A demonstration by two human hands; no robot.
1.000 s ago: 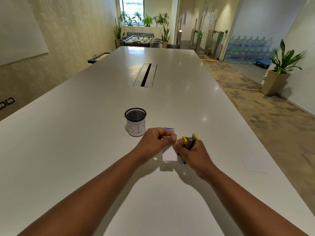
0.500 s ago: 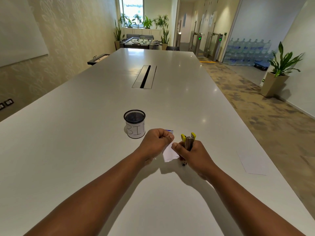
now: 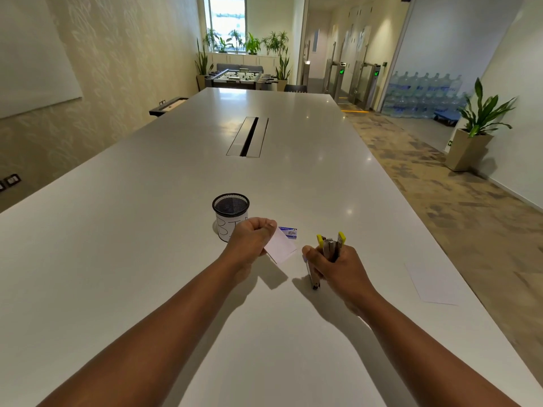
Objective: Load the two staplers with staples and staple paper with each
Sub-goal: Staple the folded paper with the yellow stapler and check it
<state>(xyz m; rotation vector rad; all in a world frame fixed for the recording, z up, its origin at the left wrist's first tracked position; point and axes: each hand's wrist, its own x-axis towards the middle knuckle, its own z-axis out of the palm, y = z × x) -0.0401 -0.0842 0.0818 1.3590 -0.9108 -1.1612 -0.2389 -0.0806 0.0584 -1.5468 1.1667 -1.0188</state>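
Note:
My left hand pinches a small white piece of paper and holds it above the white table. My right hand grips a yellow and metal stapler, its yellow ends pointing up and a metal part reaching down to the tabletop. The paper and the stapler are apart, with a gap between them. A small blue staple box lies on the table just behind the paper. Only one stapler can be made out.
A black mesh cup with a white label stands behind my left hand. A loose white sheet lies near the table's right edge. A cable slot runs along the table's middle.
My left hand has pulled the paper away from the stapler and moved left and slightly up. My right hand keeps its hold on the stapler in about the same spot.

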